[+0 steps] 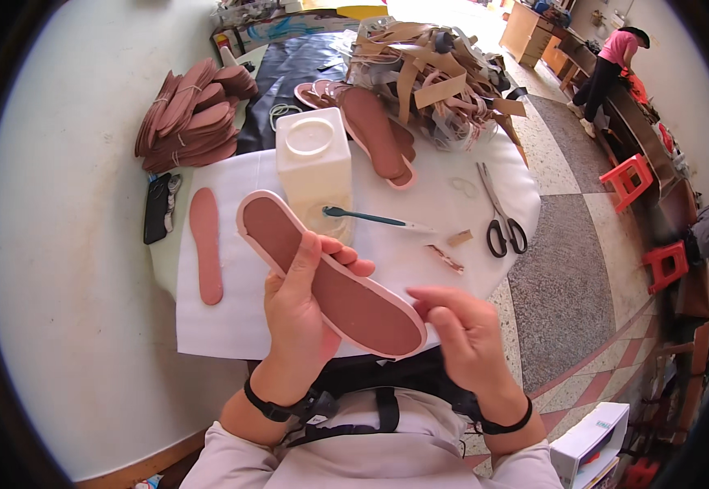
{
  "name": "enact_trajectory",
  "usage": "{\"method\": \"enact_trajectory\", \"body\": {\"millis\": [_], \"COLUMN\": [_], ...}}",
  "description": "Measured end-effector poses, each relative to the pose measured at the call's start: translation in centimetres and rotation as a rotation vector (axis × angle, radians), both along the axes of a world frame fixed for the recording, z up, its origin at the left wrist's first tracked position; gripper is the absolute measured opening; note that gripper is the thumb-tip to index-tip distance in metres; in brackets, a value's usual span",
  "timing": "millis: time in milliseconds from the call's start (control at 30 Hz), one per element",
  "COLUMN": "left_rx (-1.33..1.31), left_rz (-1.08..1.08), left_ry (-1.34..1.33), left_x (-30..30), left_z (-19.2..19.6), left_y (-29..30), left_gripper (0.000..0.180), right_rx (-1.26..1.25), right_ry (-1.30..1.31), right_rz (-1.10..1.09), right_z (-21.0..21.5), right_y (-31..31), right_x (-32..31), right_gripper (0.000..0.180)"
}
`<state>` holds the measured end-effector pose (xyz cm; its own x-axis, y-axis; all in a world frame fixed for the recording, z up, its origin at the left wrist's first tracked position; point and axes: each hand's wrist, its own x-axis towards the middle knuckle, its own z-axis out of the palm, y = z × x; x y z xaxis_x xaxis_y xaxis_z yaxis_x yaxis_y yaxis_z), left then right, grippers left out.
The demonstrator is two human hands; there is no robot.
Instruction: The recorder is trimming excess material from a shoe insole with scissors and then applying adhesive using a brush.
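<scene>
- Left hand (299,297): its grip is closed on the middle of a brown insole (362,314) with a pale pink rim, thumb on top; the insole is held up over the near edge of the desk (165,265)
- Right hand (467,332): fingers bent, just beside the insole's right end; I cannot tell whether its grip pinches anything
- White jug (313,163): toward the middle of the desk, a round ring on its top face; its contents cannot be made out
- Clear bin (457,137): at the far right corner, heaped past its rim with brown strips (428,69)
- Brush (379,218): its dark head by the jug's lower end
- Scissors (501,224): near the right edge
- Insole bundles (195,114): tied, at the far left corner
</scene>
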<state>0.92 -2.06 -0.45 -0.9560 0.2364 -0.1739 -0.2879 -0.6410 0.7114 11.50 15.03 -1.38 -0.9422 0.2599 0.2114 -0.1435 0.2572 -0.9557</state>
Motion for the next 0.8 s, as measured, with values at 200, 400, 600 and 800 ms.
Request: {"method": "enact_trajectory", "body": {"millis": [200,400,600,800], "left_rx": [-0.073,-0.055,0.020,-0.137], "left_rz": [-0.006,-0.068,-0.135,-0.198], "left_ry": [-0.034,-0.001,-0.006,0.062], "left_x": [0.4,0.2,-0.4,0.5], "left_z": [-0.3,-1.7,-0.4,-0.3], "left_y": [0.0,-0.8,-0.4,-0.1], "left_gripper": [0.029,0.031,0.024,0.022], "right_rx": [0.194,0.083,-0.125,-0.027], "right_ry": [-0.086,-0.172,-0.188,-0.085], "right_rz": [0.103,0.141,0.081,0.032], "right_z": [0.7,0.2,-1.0,-1.2], "right_y": [-1.8,-2.0,-2.1,-2.4], "right_x": [-1.9,-1.9,-1.9,-1.8], "right_gripper": [0.016,0.019,0.021,0.021]}}
